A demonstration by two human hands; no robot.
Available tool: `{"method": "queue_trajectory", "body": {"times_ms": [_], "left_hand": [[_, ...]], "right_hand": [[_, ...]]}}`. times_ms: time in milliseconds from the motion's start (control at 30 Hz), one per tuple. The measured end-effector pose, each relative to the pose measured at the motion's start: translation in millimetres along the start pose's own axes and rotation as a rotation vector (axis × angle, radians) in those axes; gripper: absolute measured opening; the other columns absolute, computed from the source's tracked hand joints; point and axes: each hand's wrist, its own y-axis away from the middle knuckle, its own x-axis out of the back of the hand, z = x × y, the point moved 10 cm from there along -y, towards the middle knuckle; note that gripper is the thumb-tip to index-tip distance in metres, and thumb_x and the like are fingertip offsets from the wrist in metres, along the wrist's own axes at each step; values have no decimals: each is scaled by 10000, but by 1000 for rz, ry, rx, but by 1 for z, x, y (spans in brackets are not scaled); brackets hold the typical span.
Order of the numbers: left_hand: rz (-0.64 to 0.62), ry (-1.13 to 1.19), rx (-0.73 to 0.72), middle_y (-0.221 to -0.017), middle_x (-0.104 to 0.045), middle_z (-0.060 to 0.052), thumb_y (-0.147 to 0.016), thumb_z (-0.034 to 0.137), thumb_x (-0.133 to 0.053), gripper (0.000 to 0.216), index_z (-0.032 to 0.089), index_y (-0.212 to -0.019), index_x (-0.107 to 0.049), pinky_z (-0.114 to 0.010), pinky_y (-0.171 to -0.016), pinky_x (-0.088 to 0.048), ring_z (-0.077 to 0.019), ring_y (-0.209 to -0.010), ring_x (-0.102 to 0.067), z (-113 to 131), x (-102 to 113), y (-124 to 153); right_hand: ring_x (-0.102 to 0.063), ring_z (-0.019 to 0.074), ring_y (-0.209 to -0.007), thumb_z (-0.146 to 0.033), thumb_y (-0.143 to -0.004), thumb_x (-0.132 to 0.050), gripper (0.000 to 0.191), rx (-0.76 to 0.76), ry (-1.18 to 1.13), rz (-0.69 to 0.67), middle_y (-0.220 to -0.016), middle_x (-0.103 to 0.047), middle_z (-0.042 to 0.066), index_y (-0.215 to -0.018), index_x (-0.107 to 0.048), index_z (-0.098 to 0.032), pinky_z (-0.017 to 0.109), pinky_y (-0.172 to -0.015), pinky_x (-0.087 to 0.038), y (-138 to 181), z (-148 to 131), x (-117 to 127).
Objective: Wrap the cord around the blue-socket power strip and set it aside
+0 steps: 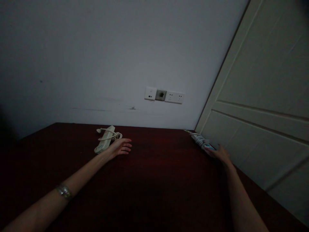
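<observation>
My left hand (120, 146) lies on the dark red-brown table (156, 180), fingers stretched out, right beside a white power strip (104, 142) with its cord coiled on top. A metal bracelet (64, 190) sits on that forearm. My right hand (220, 153) reaches to the table's far right edge and rests its fingers on a white and blue packet-like object (201, 141); the fingers look extended, and no grip on it shows.
A white wall stands behind the table with a row of wall sockets (164, 95). A pale panelled door or cabinet front (263, 106) runs along the table's right side. The room is dim.
</observation>
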Motion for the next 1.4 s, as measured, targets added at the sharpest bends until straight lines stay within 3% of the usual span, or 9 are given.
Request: {"method": "queue_trajectory", "body": {"times_ms": [100,200,300,467,667,733,867,1000,1400], "left_hand": [[-16,11,-65,-749,-623,-13,-734,236,-588,274,161,-991,-530,-235,-528,-504,-126,-565,-617,17,0,6],[34,4,-175,-770,-619,-25,-729,221,-573,262,155,-979,-530,-247,-557,-511,-130,-595,-623,47,14,12],[231,-137,-339,-831,-631,-53,-753,241,-536,241,153,-977,-530,-256,-592,-517,-132,-643,-633,83,52,18],[624,-531,-352,-980,-645,-106,-756,253,-545,295,139,-1028,-534,-232,-633,-491,-172,-835,-640,108,125,26],[676,-770,-221,-1116,-619,-181,-615,386,-712,537,70,-1029,-577,-263,-765,-451,-292,-1066,-564,92,144,23],[643,-805,-196,-1153,-606,-185,-573,492,-731,729,58,-1127,-539,-256,-780,-447,-292,-1073,-564,84,138,20],[519,-876,-163,-1280,-517,-205,-552,587,-721,1009,48,-1327,-366,-263,-849,-434,-295,-1151,-518,66,125,8],[598,-1014,-64,-1376,-390,-250,-475,540,-784,1205,50,-1406,-196,-319,-948,-381,-354,-1254,-405,54,133,1],[708,-1078,-96,-1175,-592,-168,-629,473,-711,601,163,-1117,-546,-303,-806,-437,-306,-1093,-555,61,133,10]], "right_hand": [[-352,464,-1226,-640,-668,-509,826,4,21,79,-1238,-457,314,-1258,-448,-66,585,-971,-247,-8,-27,26],[-413,415,-1193,-592,-709,-504,710,249,-88,243,-1172,-517,263,-1222,-504,-102,549,-960,-301,-1,-101,55],[-472,384,-1134,-533,-699,-548,661,462,-180,221,-1117,-548,240,-1185,-551,-84,516,-926,-367,21,-187,57],[-582,276,-962,-451,-717,-564,521,633,-531,-19,-1161,-552,157,-1151,-579,-163,397,-703,-519,76,-312,27],[-617,217,-884,-300,-751,-570,387,762,-578,-495,-1125,-608,142,-1103,-599,-142,378,-805,-491,163,-417,-68],[-608,210,-932,-278,-757,-576,387,779,-569,-660,-1108,-616,142,-1112,-596,-126,356,-858,-463,191,-434,-103],[-604,192,-937,-232,-742,-587,345,779,-561,-756,-1050,-645,109,-1072,-619,-136,317,-849,-456,224,-444,-144],[-601,190,-897,-209,-721,-594,344,747,-539,-805,-992,-649,100,-1053,-626,-128,313,-820,-455,234,-439,-167],[-592,164,-852,-218,-712,-590,330,638,-610,-857,-931,-631,54,-1037,-618,-166,281,-779,-459,231,-429,-184]]}}
